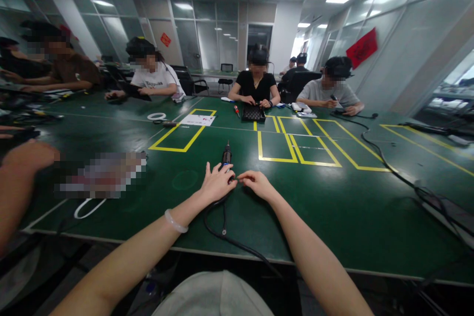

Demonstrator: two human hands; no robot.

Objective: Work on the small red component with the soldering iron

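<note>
A dark electric screwdriver (227,153) with a thin bit lies on the green table, its tip pointing away from me. My left hand (219,183) is over its body from above. Thumb and forefinger close around the tool, while the other fingers spread to the left; the part under my palm is hidden. My right hand (258,183) is just right of the tool's rear end, fingers loosely bent and fingertips close to my left thumb. Nothing shows in it. A black cable (237,244) runs from below my left hand toward the table's near edge.
Yellow tape outlines (277,160) mark the green table (229,222). A paper sheet (198,120), white cable coil (156,116) and black tray (254,113) are farther back. Long black cables (392,170) cross the right side. Several co-workers sit around; one's arm (22,177) reaches in at left.
</note>
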